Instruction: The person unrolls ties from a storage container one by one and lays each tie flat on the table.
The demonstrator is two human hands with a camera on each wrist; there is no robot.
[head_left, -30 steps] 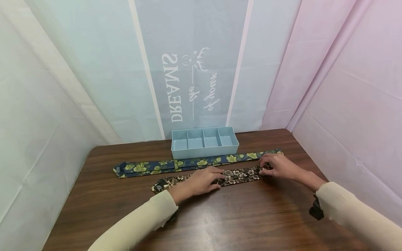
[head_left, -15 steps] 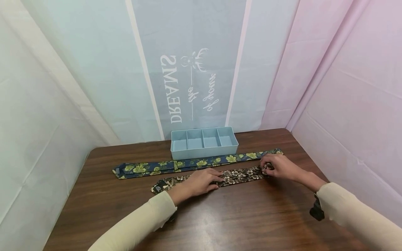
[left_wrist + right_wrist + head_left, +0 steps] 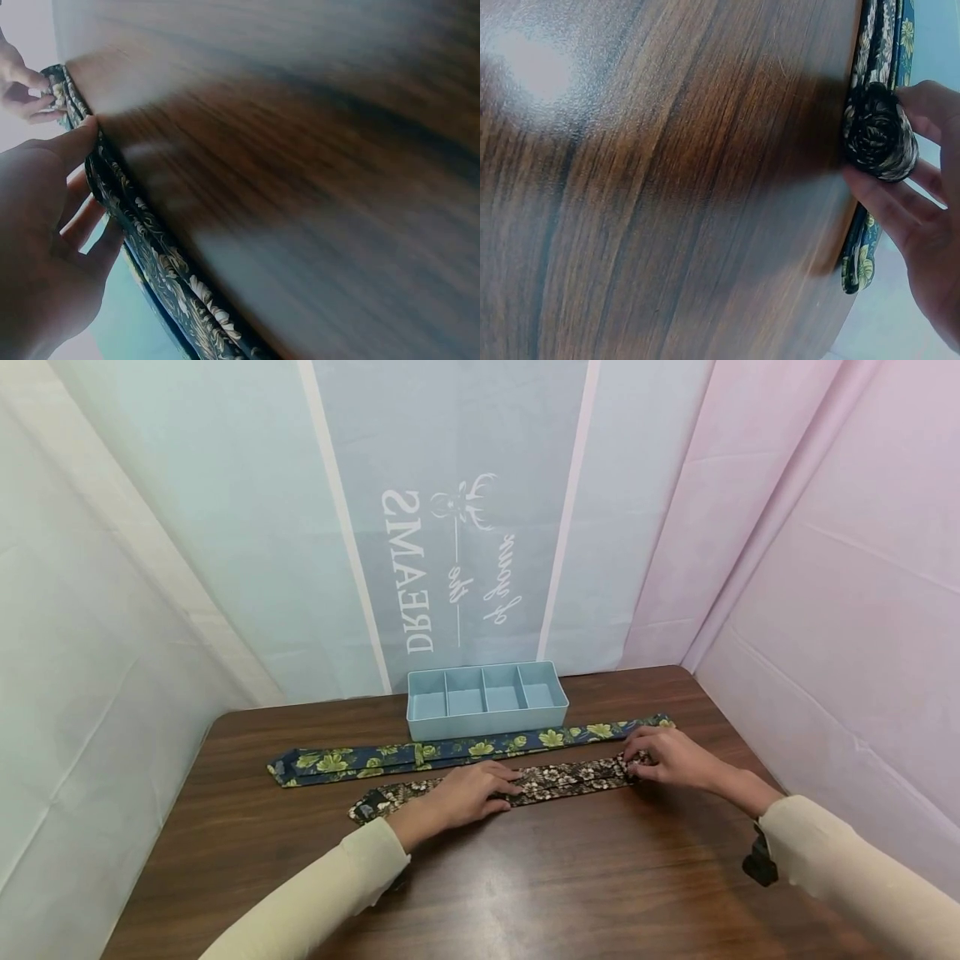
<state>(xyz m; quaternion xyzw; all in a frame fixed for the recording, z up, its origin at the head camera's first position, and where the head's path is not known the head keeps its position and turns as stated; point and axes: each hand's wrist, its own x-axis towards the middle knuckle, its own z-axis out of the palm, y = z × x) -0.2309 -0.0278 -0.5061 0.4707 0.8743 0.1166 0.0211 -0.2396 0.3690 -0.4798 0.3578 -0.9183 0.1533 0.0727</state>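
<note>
A dark necktie [image 3: 562, 782] with cream and brown flowers lies lengthwise on the table, its wide end to the left. Its right end is wound into a tight roll [image 3: 874, 135], seen end-on in the right wrist view. My right hand [image 3: 675, 758] grips that roll between thumb and fingers. Midway along the same tie, my left hand [image 3: 461, 795] holds it across its width, with the thumb [image 3: 82, 139] on the near edge and the fingers at the far edge. Behind it stretches a navy necktie [image 3: 480, 748] with yellow-green flowers, laid out flat; my right hand overlaps its narrow end.
A light blue box [image 3: 487, 727] with several compartments stands at the back of the brown wood table [image 3: 540, 877], just behind the navy tie. Pale printed curtains [image 3: 480, 568] hang behind and at both sides.
My left hand has slid slightly left, and the dark tie's wide end has shifted left with it. The right hand stays at the roll, its fingers moving a little around it.
</note>
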